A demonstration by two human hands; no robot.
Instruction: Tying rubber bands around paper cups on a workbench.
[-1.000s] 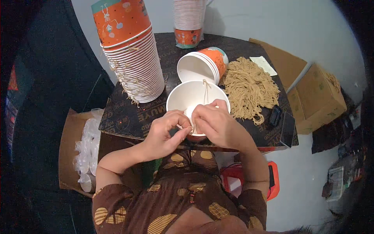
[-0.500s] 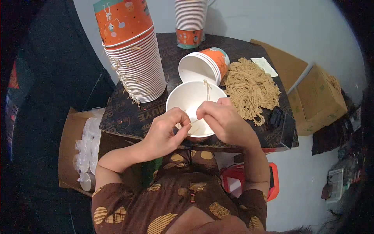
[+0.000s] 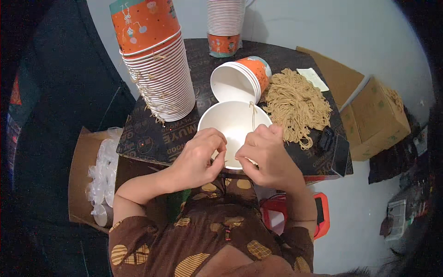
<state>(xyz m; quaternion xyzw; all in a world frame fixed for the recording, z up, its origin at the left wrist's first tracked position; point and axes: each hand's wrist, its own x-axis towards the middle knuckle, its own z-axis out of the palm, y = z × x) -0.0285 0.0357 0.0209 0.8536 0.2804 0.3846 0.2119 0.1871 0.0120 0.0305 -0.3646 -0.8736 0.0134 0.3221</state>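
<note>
An open white paper bucket (image 3: 230, 117) stands at the near table edge, its mouth facing me. A tan cord (image 3: 253, 116) is looped through its far right rim and hangs down inside. My left hand (image 3: 199, 156) is closed at the near left rim, thumb and forefinger together by a short bit of cord. Just to the right, my right hand (image 3: 265, 154) pinches a thin piece of the same cord over the near rim. The fingers hide most of it, and any knot there cannot be made out.
Behind lie a few nested orange buckets (image 3: 256, 74) on their side. A tall bucket stack (image 3: 161, 83) with cord handles rises at left, another stack (image 3: 225, 27) at the back. Right are a heap of tan cords (image 3: 297, 104) and a black object (image 3: 326, 138). Cardboard boxes (image 3: 376, 117) flank the table.
My hands have shifted slightly, the right one lower and turned, its fingertips now at the near rim. The bucket has moved a little toward me. The stretch of cord between the hands shows less.
</note>
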